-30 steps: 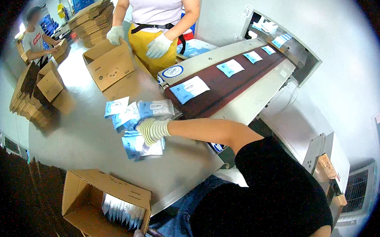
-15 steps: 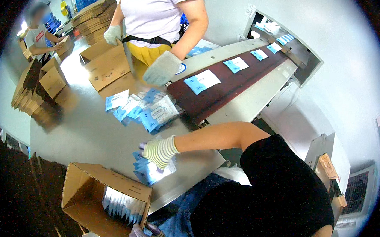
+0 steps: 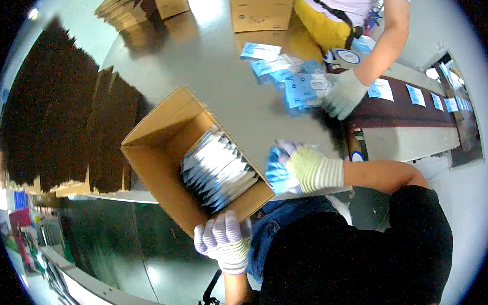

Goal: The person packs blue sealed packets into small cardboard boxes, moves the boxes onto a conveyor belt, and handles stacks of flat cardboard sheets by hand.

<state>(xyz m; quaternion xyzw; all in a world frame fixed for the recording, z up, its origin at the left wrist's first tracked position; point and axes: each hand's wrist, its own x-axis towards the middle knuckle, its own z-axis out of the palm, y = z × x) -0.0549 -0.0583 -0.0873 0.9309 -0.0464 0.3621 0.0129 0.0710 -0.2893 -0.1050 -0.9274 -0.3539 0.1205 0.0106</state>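
Note:
An open cardboard box sits tilted at the near edge of the metal table. Inside it, a row of blue-and-white packets stands on edge. My left hand, in a striped knit glove, is closed over the box's near rim. Just right of the box, my gloved right hand grips several blue-and-white packets; its fingers partly cover them. Farther off lies a loose pile of packets of the same kind, with a co-worker's grey-gloved hand at its right side.
A dark red conveyor belt carries spaced packets at the right. Stacked flat cardboard stands at the left. Open boxes are on the far side of the grey table. The co-worker stands across from me.
My view has swung left. My right hand has gathered packets from the tabletop and brought them closer to the box. The co-worker's gloved hand has come down to the pile.

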